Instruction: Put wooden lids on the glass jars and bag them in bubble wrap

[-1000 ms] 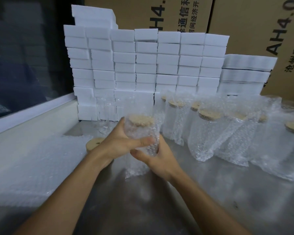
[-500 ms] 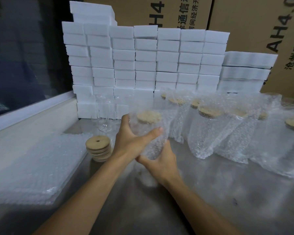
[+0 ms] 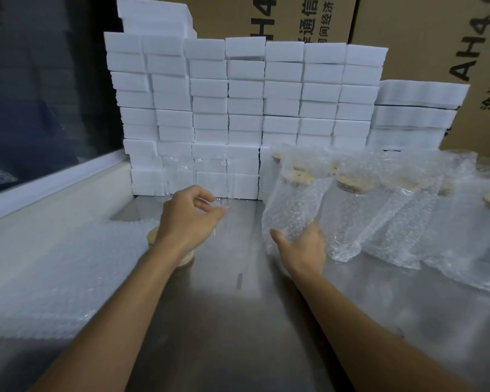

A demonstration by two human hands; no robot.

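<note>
Steel table (image 3: 238, 321), cardboard boxes (image 3: 425, 38) behind

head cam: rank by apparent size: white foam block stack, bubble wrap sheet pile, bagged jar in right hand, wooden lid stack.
1. white foam block stack
2. bubble wrap sheet pile, though nearness inflates it
3. bagged jar
4. wooden lid stack, mostly hidden behind the left arm

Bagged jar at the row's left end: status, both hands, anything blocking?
Right hand cups the bagged jar low, tilted beside the row. Left hand off it, fingers curled near bare glass jars. Steel table ahead unobstructed.
</note>
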